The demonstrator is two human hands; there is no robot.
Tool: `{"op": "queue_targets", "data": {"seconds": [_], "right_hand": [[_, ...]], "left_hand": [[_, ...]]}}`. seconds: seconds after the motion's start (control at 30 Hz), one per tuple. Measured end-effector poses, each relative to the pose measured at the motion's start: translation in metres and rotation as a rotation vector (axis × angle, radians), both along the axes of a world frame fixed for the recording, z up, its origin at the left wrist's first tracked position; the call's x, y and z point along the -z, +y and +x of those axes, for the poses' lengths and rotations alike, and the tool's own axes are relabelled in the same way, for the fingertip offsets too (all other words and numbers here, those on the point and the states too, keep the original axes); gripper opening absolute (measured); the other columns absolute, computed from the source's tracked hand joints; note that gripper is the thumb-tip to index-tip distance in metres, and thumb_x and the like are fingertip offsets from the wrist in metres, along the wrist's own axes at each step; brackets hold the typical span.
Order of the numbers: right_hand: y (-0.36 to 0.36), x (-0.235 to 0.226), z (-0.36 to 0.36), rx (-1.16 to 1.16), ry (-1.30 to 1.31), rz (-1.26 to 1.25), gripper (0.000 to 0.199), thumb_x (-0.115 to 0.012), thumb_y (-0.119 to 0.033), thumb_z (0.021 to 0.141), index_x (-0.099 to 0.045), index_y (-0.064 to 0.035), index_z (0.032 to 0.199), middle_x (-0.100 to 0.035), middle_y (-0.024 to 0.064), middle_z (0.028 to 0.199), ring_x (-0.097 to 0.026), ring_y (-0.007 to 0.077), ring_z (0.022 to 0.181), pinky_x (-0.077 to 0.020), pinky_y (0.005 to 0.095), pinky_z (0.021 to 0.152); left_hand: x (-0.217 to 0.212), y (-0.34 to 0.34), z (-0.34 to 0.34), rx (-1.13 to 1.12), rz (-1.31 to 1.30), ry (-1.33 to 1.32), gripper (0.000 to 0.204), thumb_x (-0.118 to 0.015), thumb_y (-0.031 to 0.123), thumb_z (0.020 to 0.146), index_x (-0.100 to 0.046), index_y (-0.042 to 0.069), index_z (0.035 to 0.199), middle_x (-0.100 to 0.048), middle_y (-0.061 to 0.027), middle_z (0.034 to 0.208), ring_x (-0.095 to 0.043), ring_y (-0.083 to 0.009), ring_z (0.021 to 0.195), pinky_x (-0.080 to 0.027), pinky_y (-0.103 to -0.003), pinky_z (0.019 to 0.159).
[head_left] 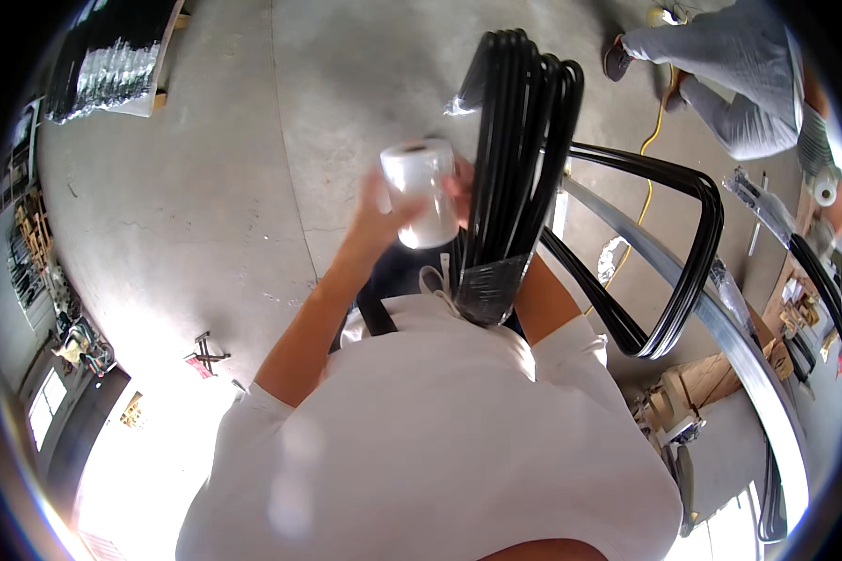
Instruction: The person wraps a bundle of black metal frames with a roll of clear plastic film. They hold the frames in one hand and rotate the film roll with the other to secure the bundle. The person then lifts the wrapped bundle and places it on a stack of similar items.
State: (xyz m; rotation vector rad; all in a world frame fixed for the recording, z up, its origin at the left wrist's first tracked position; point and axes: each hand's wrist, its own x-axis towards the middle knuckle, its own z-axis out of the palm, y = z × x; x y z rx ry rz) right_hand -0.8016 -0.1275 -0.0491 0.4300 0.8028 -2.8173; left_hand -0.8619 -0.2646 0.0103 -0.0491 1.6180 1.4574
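A whitish roll of plastic stretch wrap (423,220) is held upright in front of my body. My left hand (380,217) closes on its left side, the fingers slightly blurred. At the roll's right side, my right hand (460,185) grips it, partly hidden by the bundle beside it. That bundle of black bent metal tubes (524,159) rises just right of the roll, with clear wrap around its lower end (492,285) near my waist and around part of its far end.
More black looped tubes (711,220) hang to the right beside a curved grey metal rail (664,245). Across the concrete floor runs a yellow cord (660,117). Another person (720,56) stands at the far right. A wrapped black stack (112,61) lies at the far left.
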Motion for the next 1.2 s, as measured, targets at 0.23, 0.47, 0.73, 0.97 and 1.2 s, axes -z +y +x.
{"op": "queue_targets", "data": {"seconds": [0.23,0.47,0.73,0.97,1.2], "right_hand": [[0.062,0.016,0.071,0.15,-0.27,0.199,0.026,-0.051,-0.013,0.082,-0.055,0.0018,0.103,-0.06,0.0086,0.094,-0.057,0.0143,0.078,-0.0453,0.0241,0.07],[0.045,-0.163,0.073,0.235,-0.28,0.602,0.071,-0.066,-0.038,0.071,-0.039,0.0049,0.12,-0.052,0.0123,0.102,-0.053,0.0189,0.091,-0.0426,0.03,0.081],[0.053,-0.187,0.074,0.31,-0.439,0.65,0.084,-0.071,-0.044,0.057,-0.041,0.0063,0.116,-0.053,0.0129,0.099,-0.054,0.0189,0.087,-0.0435,0.0288,0.075],[0.135,-0.089,0.117,0.342,-0.532,0.261,0.068,-0.061,-0.045,0.066,-0.044,0.0003,0.113,-0.054,0.0134,0.095,-0.057,0.0263,0.083,-0.0501,0.0411,0.069],[0.053,0.045,0.072,0.089,-0.479,0.223,0.035,-0.051,-0.03,0.078,-0.052,-0.002,0.099,-0.054,0.0057,0.084,-0.054,0.0159,0.075,-0.0444,0.0284,0.069]], "left_hand": [[-0.039,0.027,-0.004,0.155,-0.391,0.204,0.073,-0.076,0.018,0.055,-0.035,0.0,0.113,-0.052,-0.0134,0.101,-0.054,-0.0213,0.091,-0.045,-0.033,0.077],[-0.135,0.05,0.031,0.438,-0.268,0.379,0.073,-0.077,0.024,0.058,-0.035,-0.002,0.111,-0.047,-0.017,0.099,-0.052,-0.03,0.091,-0.042,-0.037,0.079],[-0.057,0.144,-0.071,0.859,0.539,1.322,0.022,-0.047,0.025,0.087,-0.06,0.011,0.098,-0.059,-0.0037,0.103,-0.05,-0.0199,0.106,-0.038,-0.039,0.091],[-0.002,0.182,-0.07,1.23,0.848,1.457,0.021,-0.045,0.022,0.085,-0.055,0.006,0.075,-0.051,-0.004,0.077,-0.05,-0.0191,0.087,-0.027,-0.04,0.102],[0.0,0.174,-0.056,1.111,0.866,1.405,0.021,-0.048,0.021,0.083,-0.058,0.006,0.073,-0.054,-0.0037,0.074,-0.052,-0.0175,0.081,-0.032,-0.041,0.099]]}}
